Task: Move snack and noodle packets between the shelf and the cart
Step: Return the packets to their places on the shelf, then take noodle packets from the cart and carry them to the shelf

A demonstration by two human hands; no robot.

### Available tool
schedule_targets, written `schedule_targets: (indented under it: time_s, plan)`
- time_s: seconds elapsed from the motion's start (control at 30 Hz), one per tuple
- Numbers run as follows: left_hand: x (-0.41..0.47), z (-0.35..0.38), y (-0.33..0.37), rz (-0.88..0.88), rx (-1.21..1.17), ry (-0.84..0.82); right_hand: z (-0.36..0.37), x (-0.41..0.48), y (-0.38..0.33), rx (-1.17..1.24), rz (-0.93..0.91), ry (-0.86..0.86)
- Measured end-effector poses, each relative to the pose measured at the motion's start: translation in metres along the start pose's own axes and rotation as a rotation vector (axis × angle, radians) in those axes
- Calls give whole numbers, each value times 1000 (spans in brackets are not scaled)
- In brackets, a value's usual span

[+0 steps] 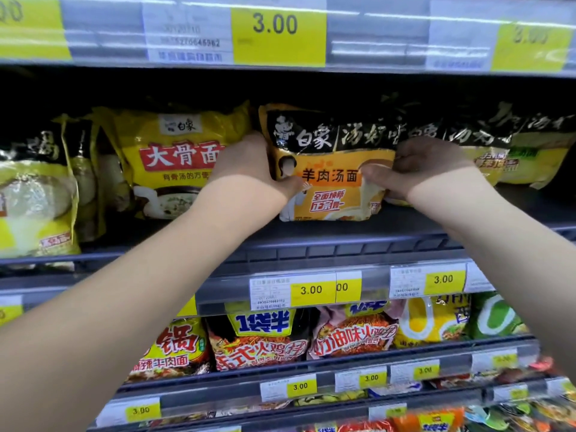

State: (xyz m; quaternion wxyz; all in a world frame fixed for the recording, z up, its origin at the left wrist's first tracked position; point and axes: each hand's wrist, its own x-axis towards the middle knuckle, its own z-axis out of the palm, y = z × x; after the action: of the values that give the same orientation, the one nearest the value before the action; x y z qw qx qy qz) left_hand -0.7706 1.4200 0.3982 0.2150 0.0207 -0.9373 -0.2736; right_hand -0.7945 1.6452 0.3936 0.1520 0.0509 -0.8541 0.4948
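Gripping an orange noodle packet upright on shelf, both hands.

- "白象" and "羊肉汤面" are printed on the orange noodle packet.
- "白象" and "大骨面" are printed on the yellow noodle packet to its left.
- "3.00" is shown on the yellow price tag on the upper shelf edge.
- "3.00" is also shown on a middle rail tag and a lower rail tag.
- "1袋半" is printed on the red packet on the shelf below.

Orange-and-black noodle packet; yellow packet with red banner
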Motion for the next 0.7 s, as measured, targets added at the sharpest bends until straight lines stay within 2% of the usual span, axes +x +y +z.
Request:
schedule_targets:
  time_s: [0.13,0.27,0.43,0.53,0.7]
  plan:
    - [-1,5,-3,19,-21,-16,-1,5,9,-50,22,19]
    - [-10,0,-8,-1,-150,-54,-7,3,11,-77,90,29]
    - [-43,-25,-20,83,-257,34,-19,-36,-7,-268,-25,148]
    - [-69,-46,-26,70,-410,-5,-14,-71,-28,-146,-98,79]
    - [-123,-107,-41,78,-627,-65,20,-125,-92,324,-104,-173]
